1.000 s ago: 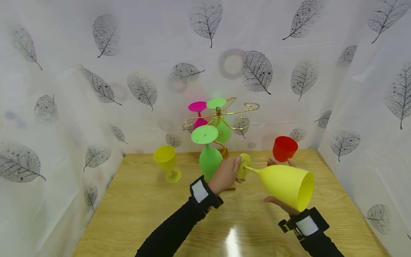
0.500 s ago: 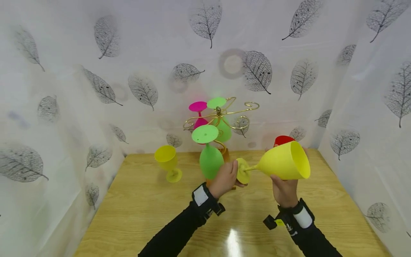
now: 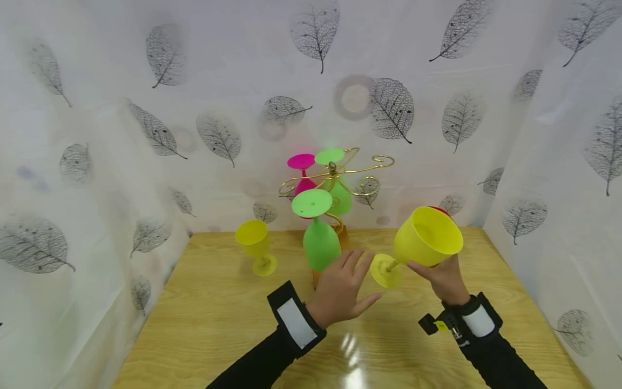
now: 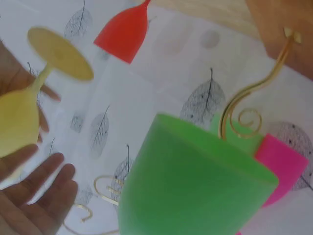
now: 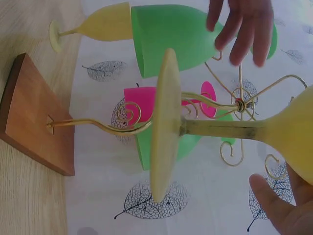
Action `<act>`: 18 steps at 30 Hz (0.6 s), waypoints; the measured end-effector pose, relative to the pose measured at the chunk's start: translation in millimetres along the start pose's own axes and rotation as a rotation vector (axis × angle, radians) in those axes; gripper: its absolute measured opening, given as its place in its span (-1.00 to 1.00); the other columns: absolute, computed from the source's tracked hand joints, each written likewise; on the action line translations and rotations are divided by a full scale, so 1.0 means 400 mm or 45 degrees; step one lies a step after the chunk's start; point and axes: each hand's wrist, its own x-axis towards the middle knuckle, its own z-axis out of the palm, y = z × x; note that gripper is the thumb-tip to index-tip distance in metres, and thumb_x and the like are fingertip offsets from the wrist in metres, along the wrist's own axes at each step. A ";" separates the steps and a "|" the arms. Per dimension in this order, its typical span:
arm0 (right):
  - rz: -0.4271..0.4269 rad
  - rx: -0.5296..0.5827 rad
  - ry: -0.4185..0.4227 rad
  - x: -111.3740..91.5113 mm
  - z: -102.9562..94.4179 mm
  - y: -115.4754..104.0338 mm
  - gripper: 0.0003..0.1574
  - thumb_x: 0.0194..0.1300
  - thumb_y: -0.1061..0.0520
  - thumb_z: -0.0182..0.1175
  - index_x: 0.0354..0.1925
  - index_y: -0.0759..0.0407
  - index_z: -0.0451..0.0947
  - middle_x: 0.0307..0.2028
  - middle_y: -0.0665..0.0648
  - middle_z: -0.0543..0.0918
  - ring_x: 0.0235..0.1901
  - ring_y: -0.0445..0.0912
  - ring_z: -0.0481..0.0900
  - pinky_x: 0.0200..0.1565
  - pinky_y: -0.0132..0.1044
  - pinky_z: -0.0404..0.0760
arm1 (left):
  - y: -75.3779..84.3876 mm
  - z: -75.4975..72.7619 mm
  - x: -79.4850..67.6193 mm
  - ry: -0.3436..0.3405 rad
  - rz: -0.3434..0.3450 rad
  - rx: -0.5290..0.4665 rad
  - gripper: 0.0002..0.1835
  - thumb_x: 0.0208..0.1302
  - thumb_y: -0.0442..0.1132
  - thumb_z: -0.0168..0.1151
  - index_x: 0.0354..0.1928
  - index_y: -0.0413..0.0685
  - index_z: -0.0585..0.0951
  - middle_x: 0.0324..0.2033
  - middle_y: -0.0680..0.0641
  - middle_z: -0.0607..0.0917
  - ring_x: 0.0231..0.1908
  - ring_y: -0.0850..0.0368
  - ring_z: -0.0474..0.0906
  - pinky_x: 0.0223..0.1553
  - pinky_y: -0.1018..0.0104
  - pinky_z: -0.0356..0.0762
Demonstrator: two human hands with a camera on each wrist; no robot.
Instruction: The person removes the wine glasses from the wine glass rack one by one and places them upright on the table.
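Observation:
My right hand holds a yellow plastic goblet by its bowl, tilted, with the mouth up to the right and the round foot at lower left. My left hand is apart from it, fingers spread, just left of the foot. In the right wrist view the goblet's stem and foot cross the middle, and the left hand's fingers show at the top. Close by the left hand, a green goblet hangs upside down from a gold wire rack.
The rack stands on a wooden base and also bears a pink goblet and a second green goblet. Another yellow goblet stands upright left of it on the wooden table. A red goblet is mostly hidden behind the held one.
My left hand has let go of the yellow goblet's foot and spread its fingers. My right hand has taken the bowl, and the goblet's mouth has turned upward.

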 end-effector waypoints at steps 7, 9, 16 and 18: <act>0.125 -0.147 0.043 -0.011 -0.042 0.018 -0.07 -0.15 0.66 0.23 0.21 0.47 0.12 0.01 0.00 0.53 -0.07 -0.23 0.55 -0.05 -0.44 0.60 | -0.051 -0.048 -0.046 0.111 -0.041 0.065 -0.23 -0.09 0.32 0.26 0.12 -0.01 0.54 -0.05 -0.09 0.61 0.00 0.03 0.52 0.05 0.25 0.53; 0.135 -0.181 0.058 -0.017 -0.054 0.028 -0.03 -0.16 0.68 0.21 0.23 0.45 0.07 0.03 0.01 0.51 -0.05 -0.23 0.54 -0.03 -0.45 0.59 | -0.074 -0.054 -0.068 0.132 -0.111 0.075 -0.25 -0.14 0.31 0.30 0.05 -0.02 0.57 -0.14 -0.08 0.62 -0.07 0.02 0.54 -0.02 0.22 0.57; 0.178 -0.322 0.117 -0.042 -0.095 0.077 0.12 -0.14 0.66 0.23 0.31 0.27 -0.05 0.13 -0.02 0.42 0.04 -0.26 0.46 0.05 -0.54 0.50 | -0.143 -0.055 -0.137 0.140 -0.341 0.106 -0.21 -0.28 0.31 0.39 -0.05 -0.10 0.58 -0.23 -0.11 0.61 -0.20 -0.02 0.55 -0.20 0.16 0.61; 0.212 -0.377 0.136 -0.052 -0.103 0.096 0.16 -0.15 0.65 0.25 0.33 0.23 -0.07 0.14 -0.06 0.40 0.05 -0.27 0.44 0.06 -0.56 0.47 | -0.160 -0.049 -0.155 0.123 -0.406 0.080 -0.18 -0.30 0.30 0.41 -0.01 -0.12 0.57 -0.20 -0.13 0.59 -0.18 -0.04 0.54 -0.18 0.15 0.61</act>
